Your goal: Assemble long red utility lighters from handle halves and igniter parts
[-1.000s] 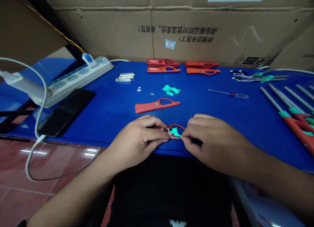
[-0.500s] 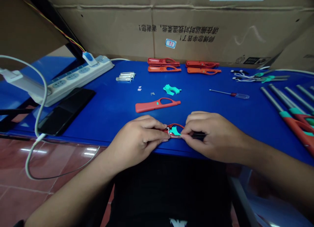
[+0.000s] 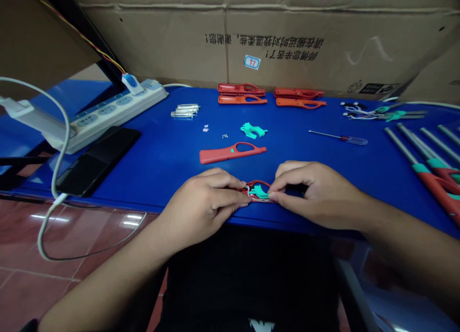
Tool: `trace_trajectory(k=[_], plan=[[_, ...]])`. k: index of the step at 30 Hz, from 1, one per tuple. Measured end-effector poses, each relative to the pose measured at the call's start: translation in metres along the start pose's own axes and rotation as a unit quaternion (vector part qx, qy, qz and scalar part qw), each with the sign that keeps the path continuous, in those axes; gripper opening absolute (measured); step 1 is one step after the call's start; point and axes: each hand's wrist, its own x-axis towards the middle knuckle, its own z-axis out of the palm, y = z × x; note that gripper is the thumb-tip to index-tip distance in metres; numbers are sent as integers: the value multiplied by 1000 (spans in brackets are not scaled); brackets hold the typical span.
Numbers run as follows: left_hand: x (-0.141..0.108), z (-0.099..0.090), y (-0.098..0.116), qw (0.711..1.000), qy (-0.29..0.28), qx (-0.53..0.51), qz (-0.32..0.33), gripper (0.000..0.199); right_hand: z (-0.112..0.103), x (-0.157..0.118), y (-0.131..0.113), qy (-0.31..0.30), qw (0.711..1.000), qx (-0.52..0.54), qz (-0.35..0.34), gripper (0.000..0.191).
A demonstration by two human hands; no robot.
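1. Left hand [image 3: 203, 200]: fingertips and thumb pressed together, pinching the left part of an open red casing half [image 3: 261, 182]; much of that half is hidden under the fingers.
2. Right hand [image 3: 319, 198]: thumb and forefinger brought together, pinching the right end of a teal trigger piece [image 3: 259, 192]; other fingers curled in behind.
3. Position of the work: casing half near the front edge of the blue table [image 3: 158, 171], between the two hands; teal trigger piece lies in it, beside the looped opening; white wires [image 3: 247, 190] show just by the left fingertips.
4. Just beyond the hands: a closed-face red casing [image 3: 221, 154], lying flat; farther back, loose teal parts [image 3: 253, 130], a few thin pins [image 3: 224, 136] and small pale bits [image 3: 205, 128], too small to make out.
5. Back of table: clear tubes [image 3: 185, 110] to the left; two groups of red and orange casings, left group [image 3: 239, 89] and right group [image 3: 300, 93], near a cardboard box [image 3: 172, 44].
6. Right side: a screwdriver [image 3: 354, 140] with clear handle; wired parts [image 3: 395, 115] behind it; long-rod red tools [image 3: 440, 178] toward the edge of view.
7. Left side: white power strip [image 3: 115, 109] with plugs in; black phone [image 3: 98, 162] beside it, lying flat.
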Motion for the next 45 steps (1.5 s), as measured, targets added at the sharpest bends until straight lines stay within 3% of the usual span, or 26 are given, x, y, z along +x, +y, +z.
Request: trace_trajectory(k=[8, 14, 23, 29, 34, 41, 45], plan=[[1, -1, 1, 1000, -2, 3, 5, 20, -2, 2, -2, -1, 998, 32, 53, 15], [1, -1, 1, 1000, -7, 12, 7, 20, -1, 3, -3, -15, 998, 35, 52, 15], [1, -2, 1, 1000, -8, 7, 9, 18, 7, -1, -8, 14, 995, -79, -52, 17], [2, -2, 0, 1000, -7, 4, 10, 18, 10, -5, -11, 22, 981, -177, -73, 21], [1, -1, 0, 1000, -5, -3, 8, 18, 10, -5, -11, 19, 979, -189, -73, 20], [2, -1, 1, 1000, -1, -8, 7, 18, 17, -9, -11, 59, 970, -215, -94, 22], [2, -2, 2, 1000, -2, 0, 10, 18, 17, -5, -13, 49, 980, -174, -80, 21]])
